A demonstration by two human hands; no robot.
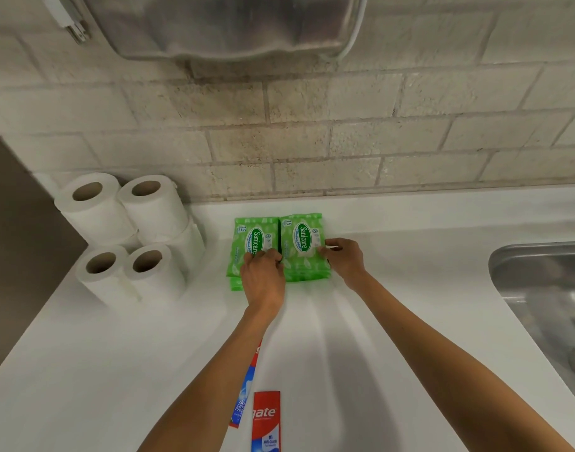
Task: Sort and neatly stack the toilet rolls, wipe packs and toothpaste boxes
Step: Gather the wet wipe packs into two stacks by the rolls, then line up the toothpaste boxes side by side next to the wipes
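Two stacks of green wipe packs lie side by side on the white counter [393, 288] near the wall: the left stack [247, 236] and the right stack [300, 233]. My left hand [263, 278] rests on the near end of the left stack, fingers curled onto its top pack. My right hand [343, 257] pinches the right edge of the right stack's top pack. White toilet rolls [129, 236] stand stacked in the back left corner. Two red toothpaste boxes lie near me, one [265, 419] in full view, the other [245, 393] partly hidden under my left forearm.
A steel sink [543, 288] is set into the counter at the right. A tiled wall [344, 141] runs behind, with a metal dispenser [237, 24] mounted above. The counter's left edge drops off beside the toilet rolls.
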